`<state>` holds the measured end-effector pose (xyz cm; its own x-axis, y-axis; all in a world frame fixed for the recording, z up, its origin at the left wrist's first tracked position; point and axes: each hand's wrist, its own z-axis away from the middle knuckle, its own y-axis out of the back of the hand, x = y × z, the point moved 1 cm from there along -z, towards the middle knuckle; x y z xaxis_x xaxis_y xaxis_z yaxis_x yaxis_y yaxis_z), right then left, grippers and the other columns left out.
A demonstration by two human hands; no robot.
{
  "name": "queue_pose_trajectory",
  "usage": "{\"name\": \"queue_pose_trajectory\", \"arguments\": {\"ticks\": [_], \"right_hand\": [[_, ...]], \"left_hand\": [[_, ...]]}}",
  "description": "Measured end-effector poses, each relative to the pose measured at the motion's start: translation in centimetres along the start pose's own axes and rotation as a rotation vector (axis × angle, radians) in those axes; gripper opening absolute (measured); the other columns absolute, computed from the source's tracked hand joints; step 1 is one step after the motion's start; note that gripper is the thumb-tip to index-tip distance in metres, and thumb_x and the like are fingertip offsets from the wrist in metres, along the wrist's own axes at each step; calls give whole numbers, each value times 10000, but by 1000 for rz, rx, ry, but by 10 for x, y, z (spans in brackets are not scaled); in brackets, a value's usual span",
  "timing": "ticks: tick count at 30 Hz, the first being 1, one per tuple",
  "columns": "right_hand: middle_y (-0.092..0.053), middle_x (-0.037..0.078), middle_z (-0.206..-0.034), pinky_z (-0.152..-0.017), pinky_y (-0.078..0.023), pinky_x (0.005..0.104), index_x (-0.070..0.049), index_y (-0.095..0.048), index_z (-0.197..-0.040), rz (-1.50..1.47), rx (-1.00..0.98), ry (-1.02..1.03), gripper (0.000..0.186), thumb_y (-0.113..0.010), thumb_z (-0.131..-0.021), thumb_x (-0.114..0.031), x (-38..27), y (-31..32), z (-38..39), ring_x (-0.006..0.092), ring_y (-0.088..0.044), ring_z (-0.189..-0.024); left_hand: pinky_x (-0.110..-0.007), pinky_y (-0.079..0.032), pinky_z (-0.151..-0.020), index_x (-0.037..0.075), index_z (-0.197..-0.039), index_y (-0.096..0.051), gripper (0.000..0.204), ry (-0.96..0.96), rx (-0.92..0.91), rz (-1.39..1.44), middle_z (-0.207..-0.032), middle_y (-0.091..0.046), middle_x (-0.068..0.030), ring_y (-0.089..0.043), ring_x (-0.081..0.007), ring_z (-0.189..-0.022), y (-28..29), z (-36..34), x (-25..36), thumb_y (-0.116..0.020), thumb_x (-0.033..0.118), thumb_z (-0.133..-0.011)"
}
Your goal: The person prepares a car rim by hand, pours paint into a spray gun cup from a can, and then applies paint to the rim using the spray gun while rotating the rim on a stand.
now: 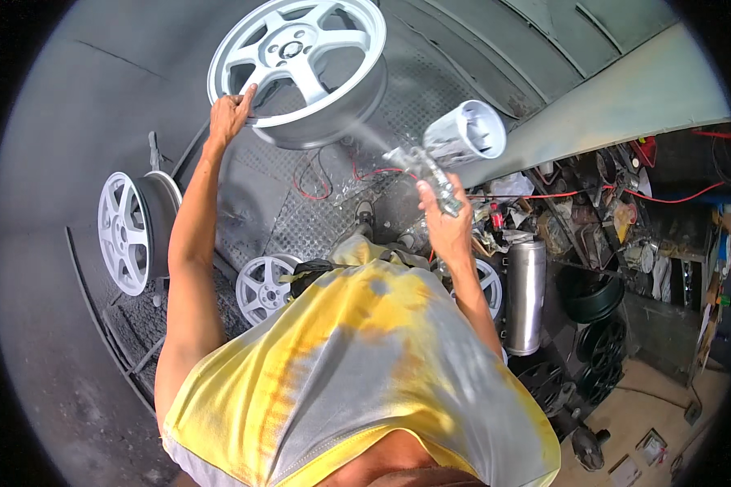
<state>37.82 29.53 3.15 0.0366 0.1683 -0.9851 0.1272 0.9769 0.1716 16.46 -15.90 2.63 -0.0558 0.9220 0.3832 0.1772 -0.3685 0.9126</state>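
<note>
My left hand touches the lower left rim of a white six-spoke wheel at the top of the view, fingers closed on it. My right hand grips a silver spray gun with a white paint-smeared cup on top. A pale mist shows between the gun's nozzle and the underside of the wheel's barrel.
Another white wheel stands at left; more lie low behind my body. A red hose runs right past a steel cylinder, dark wheels and a cluttered bench. A metal panel borders the textured floor.
</note>
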Motion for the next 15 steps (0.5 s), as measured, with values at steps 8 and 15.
{"name": "queue_pose_trajectory", "arguments": {"ticks": [8, 15], "right_hand": [[-701, 62, -855, -691, -525, 348, -36, -670, -1190, 48, 38, -156, 305, -730, -1021, -283, 23, 15, -7, 153, -633, -739], [-737, 199, -980, -831, -542, 426, -32, -666, -1216, 43, -149, -96, 376, -733, -1007, -337, 43, -23, 19, 345, -722, -906]], "left_hand": [[-512, -563, -833, -38, -911, -802, 654, -44, -57, -29, -832, -746, -281, -751, -442, -857, -8, -15, 49, -629, 587, -992], [-511, -566, -957, -87, -1119, -734, 710, 29, -172, -329, -1131, -736, -316, -729, -445, -1080, -21, -36, 56, -801, 568, -852]]}}
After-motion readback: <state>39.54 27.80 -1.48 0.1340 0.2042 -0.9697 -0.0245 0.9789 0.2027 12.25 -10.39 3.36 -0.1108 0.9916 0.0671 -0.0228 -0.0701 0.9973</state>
